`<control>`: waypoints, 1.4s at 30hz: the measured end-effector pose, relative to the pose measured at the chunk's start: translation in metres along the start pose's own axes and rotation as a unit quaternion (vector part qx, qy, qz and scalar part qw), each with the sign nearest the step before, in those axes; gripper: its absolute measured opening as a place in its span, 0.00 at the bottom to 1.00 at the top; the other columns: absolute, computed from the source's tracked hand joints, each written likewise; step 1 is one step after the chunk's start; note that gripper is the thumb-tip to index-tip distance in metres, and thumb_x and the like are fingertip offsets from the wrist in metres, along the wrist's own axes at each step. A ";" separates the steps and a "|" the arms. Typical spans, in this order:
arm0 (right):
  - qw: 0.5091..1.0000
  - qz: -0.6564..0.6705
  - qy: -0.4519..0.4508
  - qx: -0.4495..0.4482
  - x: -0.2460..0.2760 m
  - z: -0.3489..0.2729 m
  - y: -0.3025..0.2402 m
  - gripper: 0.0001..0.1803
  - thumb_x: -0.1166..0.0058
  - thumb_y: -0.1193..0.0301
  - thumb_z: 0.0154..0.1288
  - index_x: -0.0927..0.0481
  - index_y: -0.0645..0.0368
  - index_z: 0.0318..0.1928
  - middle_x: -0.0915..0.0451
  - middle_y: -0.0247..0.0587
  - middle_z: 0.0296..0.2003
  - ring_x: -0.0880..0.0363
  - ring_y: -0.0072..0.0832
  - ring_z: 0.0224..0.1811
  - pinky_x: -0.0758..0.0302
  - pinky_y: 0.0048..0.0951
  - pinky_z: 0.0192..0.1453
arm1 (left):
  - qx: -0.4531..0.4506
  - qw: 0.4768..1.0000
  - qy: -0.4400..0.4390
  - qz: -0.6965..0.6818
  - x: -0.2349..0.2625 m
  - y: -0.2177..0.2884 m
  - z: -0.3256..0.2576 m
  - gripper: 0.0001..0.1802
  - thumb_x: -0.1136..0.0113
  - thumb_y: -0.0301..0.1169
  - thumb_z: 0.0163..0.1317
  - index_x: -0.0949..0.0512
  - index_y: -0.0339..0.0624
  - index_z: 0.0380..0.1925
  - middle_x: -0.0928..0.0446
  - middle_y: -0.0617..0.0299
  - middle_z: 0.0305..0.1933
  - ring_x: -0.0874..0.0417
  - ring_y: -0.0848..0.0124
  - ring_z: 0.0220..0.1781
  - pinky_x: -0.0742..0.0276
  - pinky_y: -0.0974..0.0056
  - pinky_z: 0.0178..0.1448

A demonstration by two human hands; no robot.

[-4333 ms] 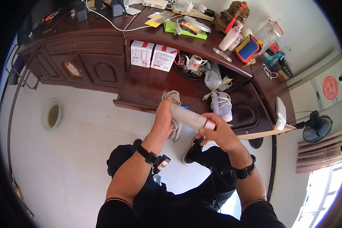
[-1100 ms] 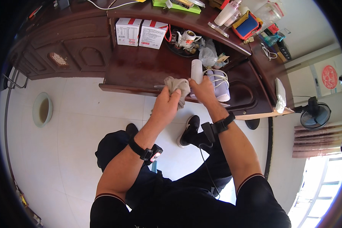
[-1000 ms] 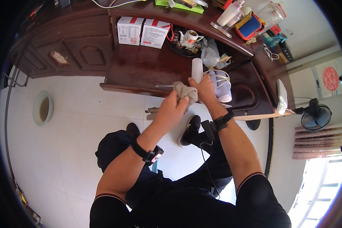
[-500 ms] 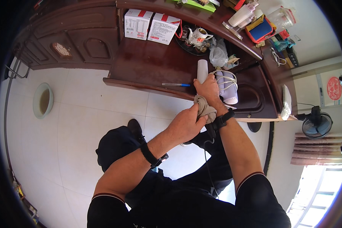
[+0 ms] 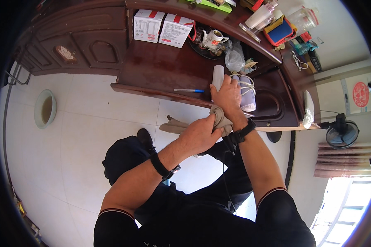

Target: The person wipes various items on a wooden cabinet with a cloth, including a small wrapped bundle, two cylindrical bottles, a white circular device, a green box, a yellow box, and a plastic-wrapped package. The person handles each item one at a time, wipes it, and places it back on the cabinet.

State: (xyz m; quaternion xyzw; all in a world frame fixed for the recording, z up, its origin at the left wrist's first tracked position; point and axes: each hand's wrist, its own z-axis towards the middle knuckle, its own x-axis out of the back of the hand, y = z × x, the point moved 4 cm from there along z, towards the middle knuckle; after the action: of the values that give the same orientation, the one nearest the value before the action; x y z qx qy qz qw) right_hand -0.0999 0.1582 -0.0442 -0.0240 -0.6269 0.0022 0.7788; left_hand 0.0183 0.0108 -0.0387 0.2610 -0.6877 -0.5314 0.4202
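Observation:
My left hand (image 5: pixel 200 133) is closed around a crumpled beige-grey cloth (image 5: pixel 220 119), pressed near my right wrist, and a loose end of it hangs out to the left. My right hand (image 5: pixel 226 95) reaches onto the shelf and grips the lower end of a white cylinder (image 5: pixel 218 75), thumb on its left side and fingers on its right. Right beside those fingers lies a pale lavender device (image 5: pixel 247 99) with a perforated end and a white cord wound over it; my hand partly covers it. A blue-capped pen (image 5: pixel 189 90) lies left of my right hand, near the shelf's front edge.
Two white-and-red boxes (image 5: pixel 175 32), a teapot (image 5: pixel 213 40) on a dark tray and a plastic bag (image 5: pixel 235 59) stand farther back on the dark wooden shelf (image 5: pixel 152 66). A basin of murky water (image 5: pixel 38 109) sits on the tiled floor. A fan (image 5: pixel 343 135) is at right.
The right hand's fingers have shifted slightly forward and right, toward the lavender device. A loose end of the cloth now shows left of my left hand.

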 end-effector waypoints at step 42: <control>0.963 0.074 0.035 0.258 0.099 0.052 0.041 0.08 0.40 0.77 0.68 0.14 0.60 0.47 0.16 0.50 0.38 0.16 0.52 0.45 0.19 0.50 0.52 | -0.027 0.974 -0.108 0.200 -0.031 -0.035 -0.011 0.18 0.40 0.37 0.72 0.23 0.28 0.41 0.14 0.37 0.34 0.10 0.41 0.37 0.14 0.43 0.45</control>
State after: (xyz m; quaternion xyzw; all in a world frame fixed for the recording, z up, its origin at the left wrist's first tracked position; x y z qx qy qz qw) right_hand -0.1287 0.2038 0.0622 0.1311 -0.5736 0.2207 0.7779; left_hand 0.0400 0.0193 -0.0807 0.0481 -0.7528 -0.4802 0.4477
